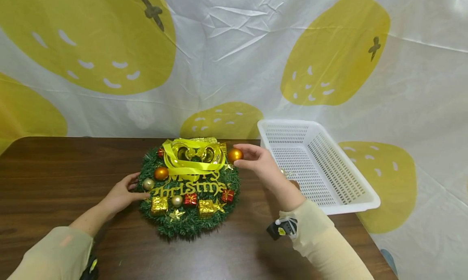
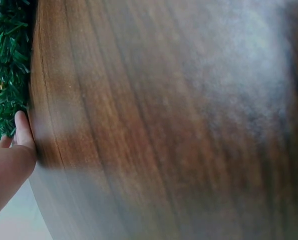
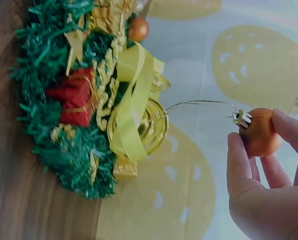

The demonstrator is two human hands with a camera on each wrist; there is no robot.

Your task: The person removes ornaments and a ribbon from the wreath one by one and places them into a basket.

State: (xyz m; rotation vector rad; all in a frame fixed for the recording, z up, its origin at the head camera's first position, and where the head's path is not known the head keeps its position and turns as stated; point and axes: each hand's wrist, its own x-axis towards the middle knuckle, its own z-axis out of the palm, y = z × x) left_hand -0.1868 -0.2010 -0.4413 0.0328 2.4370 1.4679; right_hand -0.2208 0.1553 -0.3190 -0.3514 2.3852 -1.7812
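Note:
A green Christmas wreath (image 1: 190,219) lies on the dark wooden table (image 1: 55,170). It carries gold bells with a yellow ribbon (image 1: 193,156), gold lettering, small gift boxes and baubles. My left hand (image 1: 126,192) rests with straight fingers against the wreath's left edge (image 2: 8,75). My right hand (image 1: 256,160) pinches an orange bauble (image 1: 235,155) at the wreath's upper right. In the right wrist view the orange bauble (image 3: 259,132) hangs on a thin gold thread (image 3: 199,104) that runs to the wreath (image 3: 63,150).
A white plastic basket (image 1: 340,190) stands on the table to the right of the wreath, slightly over the edge. A white cloth with yellow fruit shapes (image 1: 234,48) hangs behind the table.

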